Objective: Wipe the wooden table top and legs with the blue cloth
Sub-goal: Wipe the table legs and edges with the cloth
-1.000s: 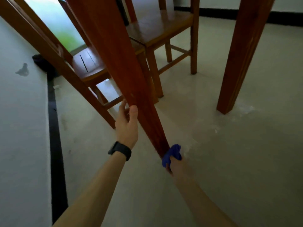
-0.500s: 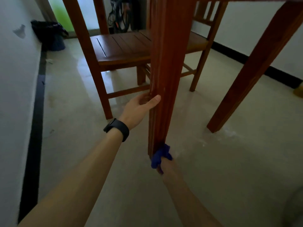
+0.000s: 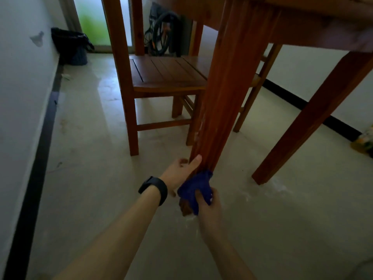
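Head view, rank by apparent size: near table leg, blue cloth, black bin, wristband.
1. near table leg, largest by far.
2-3. black bin and blue cloth: they look alike in size on screen. The bin sits much farther away, so these two are not ranked.
4. wristband, smallest.

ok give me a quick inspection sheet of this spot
surface: floor pale, white dust by the leg feet
job's things: cloth bunched on the near leg, low down; table top seen only from below
clutter: scrap by the wall; yellow item at right edge, blurred
grips: left grip holds the leg above the cloth; right grip holds the cloth
cables: dark loops behind the chair, cannot tell what
surroundings: chair, black bin, white wall
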